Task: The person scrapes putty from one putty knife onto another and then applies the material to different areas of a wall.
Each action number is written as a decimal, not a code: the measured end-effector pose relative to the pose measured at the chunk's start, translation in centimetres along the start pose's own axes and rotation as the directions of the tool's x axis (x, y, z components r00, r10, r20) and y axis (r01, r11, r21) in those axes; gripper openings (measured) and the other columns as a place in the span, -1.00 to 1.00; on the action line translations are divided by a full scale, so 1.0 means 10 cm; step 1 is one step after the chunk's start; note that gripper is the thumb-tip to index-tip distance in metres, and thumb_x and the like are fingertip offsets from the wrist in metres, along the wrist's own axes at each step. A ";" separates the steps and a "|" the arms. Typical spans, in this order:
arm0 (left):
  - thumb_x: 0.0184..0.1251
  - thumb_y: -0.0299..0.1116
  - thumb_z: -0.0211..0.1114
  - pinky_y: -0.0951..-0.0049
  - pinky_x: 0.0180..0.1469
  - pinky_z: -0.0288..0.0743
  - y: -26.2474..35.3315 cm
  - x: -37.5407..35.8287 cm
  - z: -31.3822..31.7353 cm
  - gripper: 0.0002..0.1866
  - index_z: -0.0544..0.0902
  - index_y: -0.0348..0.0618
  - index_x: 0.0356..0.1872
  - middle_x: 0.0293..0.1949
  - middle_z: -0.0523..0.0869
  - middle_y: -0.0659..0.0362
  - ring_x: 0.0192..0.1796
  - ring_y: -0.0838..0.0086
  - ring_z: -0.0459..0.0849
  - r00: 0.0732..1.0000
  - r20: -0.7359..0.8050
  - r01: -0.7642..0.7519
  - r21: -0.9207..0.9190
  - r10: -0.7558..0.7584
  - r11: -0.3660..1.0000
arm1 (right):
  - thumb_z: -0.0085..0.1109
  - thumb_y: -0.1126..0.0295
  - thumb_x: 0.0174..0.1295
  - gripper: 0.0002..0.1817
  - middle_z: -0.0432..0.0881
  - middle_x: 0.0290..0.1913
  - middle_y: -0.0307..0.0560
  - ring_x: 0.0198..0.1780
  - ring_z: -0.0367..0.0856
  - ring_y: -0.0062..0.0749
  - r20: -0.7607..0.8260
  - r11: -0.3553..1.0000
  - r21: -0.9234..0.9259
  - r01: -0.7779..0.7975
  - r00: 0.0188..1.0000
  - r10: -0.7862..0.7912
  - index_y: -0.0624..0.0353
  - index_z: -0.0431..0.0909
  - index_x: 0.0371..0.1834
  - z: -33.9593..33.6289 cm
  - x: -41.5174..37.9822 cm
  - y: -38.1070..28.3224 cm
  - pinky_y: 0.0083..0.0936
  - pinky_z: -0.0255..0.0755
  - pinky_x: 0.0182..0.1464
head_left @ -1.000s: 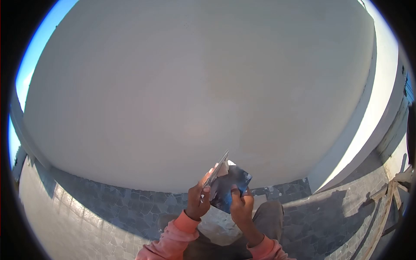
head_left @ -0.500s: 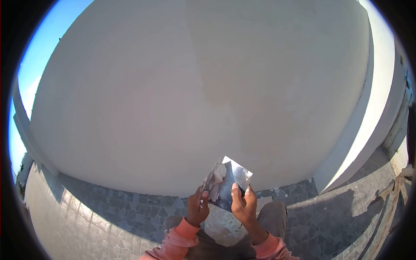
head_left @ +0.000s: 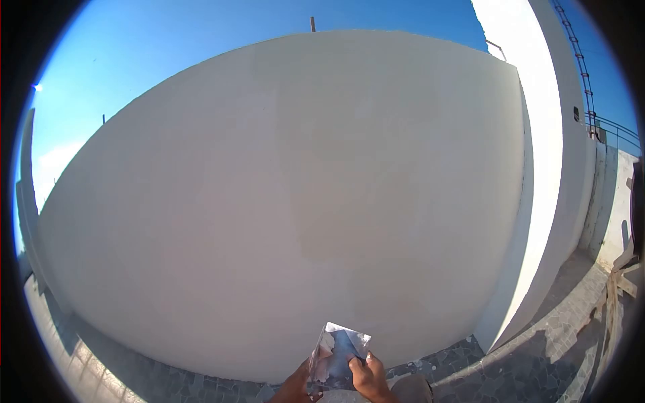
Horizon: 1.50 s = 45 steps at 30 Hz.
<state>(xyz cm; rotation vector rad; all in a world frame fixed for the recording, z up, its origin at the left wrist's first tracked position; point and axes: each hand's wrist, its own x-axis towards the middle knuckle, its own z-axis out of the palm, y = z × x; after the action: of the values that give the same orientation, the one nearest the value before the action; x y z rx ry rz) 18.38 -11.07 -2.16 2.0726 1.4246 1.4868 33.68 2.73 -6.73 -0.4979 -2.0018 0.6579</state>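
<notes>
outdoors, a pale wall [head_left: 201, 201] rises beyond the flat metal blade [head_left: 341, 363], pinched low by the right hand [head_left: 371, 381], presumably keeping fingers off the pale paste [head_left: 326, 350]; left hand [head_left: 294, 387] at its edge, grip impossible to tell.

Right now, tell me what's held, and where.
Flat, shiny metal plating with pale smears: the left hand grips its lower left edge, the right hand its lower right, thumb on the face. One piece or two, unclear.

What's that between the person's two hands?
Between the left hand and the right hand is shiny flat metal smeared with pale paste, as the head view shows.
</notes>
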 end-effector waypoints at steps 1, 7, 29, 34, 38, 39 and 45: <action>0.44 -0.12 0.24 0.17 0.50 0.17 0.00 0.01 0.01 -0.29 0.22 -0.20 0.50 0.46 0.37 -0.09 0.46 -0.01 0.37 0.999 -0.026 0.022 0.080 -0.020 0.997 | 0.26 0.54 0.16 -0.80 0.60 -0.29 0.06 -0.32 0.60 -0.11 0.028 0.998 0.037 -0.058 0.998 0.057 0.23 0.54 -0.15 -0.02 0.03 -0.06 -0.40 0.48 -0.22; 0.33 -0.49 0.16 0.13 0.30 0.46 0.00 0.06 0.09 -0.60 0.58 -0.24 0.20 0.16 0.66 -0.13 0.21 -0.05 0.61 0.975 -0.221 0.059 0.326 0.016 0.944 | 0.03 0.29 0.41 -0.63 0.65 -0.25 0.12 -0.22 0.58 -0.12 0.004 0.736 0.564 -0.375 0.892 0.452 0.43 0.56 0.02 -0.36 0.25 -0.90 -0.26 0.49 -0.10; 0.36 -0.46 0.09 0.12 0.21 0.56 -0.04 -0.14 0.07 -0.55 0.52 -0.26 0.27 0.17 0.66 -0.10 0.17 -0.03 0.65 0.962 -0.258 0.044 0.483 0.094 0.874 | 0.27 0.53 0.17 -0.80 0.63 -0.25 -0.05 -0.23 0.67 -0.27 -0.002 0.857 0.438 -0.271 0.953 0.303 0.25 0.54 -0.14 -0.48 0.30 -0.56 -0.43 0.52 -0.18; 0.45 -0.34 0.08 0.19 0.19 0.54 -0.08 -0.27 0.13 -0.56 0.50 -0.27 0.28 0.11 0.68 -0.01 0.13 0.13 0.67 0.888 -0.384 0.343 0.189 -0.252 0.920 | 0.16 0.55 0.27 -0.78 0.62 -0.14 -0.08 -0.13 0.70 -0.31 0.319 -0.052 0.937 -0.346 0.784 0.533 0.30 0.47 -0.03 -0.90 0.77 -0.82 -0.10 0.64 0.01; 0.51 -0.32 0.15 0.49 -0.25 0.44 0.26 0.08 -0.01 -0.74 0.56 -0.28 0.05 -0.36 0.55 0.31 -0.33 0.60 0.54 0.626 -0.325 0.365 -0.681 -0.709 0.635 | 0.13 0.49 0.34 -0.83 0.61 -0.16 -0.08 -0.13 0.69 -0.40 -0.006 0.656 0.705 -0.269 0.923 0.385 0.32 0.49 -0.06 -1.11 0.89 -0.98 -0.46 0.60 -0.06; 0.52 -0.33 0.16 0.55 -0.39 0.40 0.34 0.19 -0.05 -0.80 0.60 -0.24 -0.04 -0.49 0.49 0.38 -0.46 0.70 0.48 0.600 -0.250 0.285 -0.821 -0.760 0.495 | 0.10 0.50 0.36 -0.81 0.62 -0.13 -0.05 -0.12 0.69 -0.41 0.004 0.789 0.550 -0.274 0.945 0.326 0.32 0.49 -0.02 -1.14 0.87 -0.95 -0.52 0.59 -0.07; 0.56 -0.32 0.12 0.47 -0.19 0.60 0.56 0.54 -0.17 -0.75 0.56 -0.32 0.02 -0.23 0.66 0.20 -0.26 0.53 0.69 0.667 0.030 0.226 -0.960 -0.744 0.164 | -0.01 0.70 0.29 -0.51 0.55 0.26 0.18 0.19 0.63 -0.14 0.073 0.953 0.129 0.275 0.955 -0.286 0.32 0.40 0.33 -1.12 0.98 -1.02 -0.44 0.56 0.09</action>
<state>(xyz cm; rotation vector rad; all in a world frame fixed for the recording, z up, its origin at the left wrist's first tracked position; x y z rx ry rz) 20.31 -10.15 5.55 0.4086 0.7963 1.8273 38.03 3.34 10.79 -0.1089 -2.0541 0.6241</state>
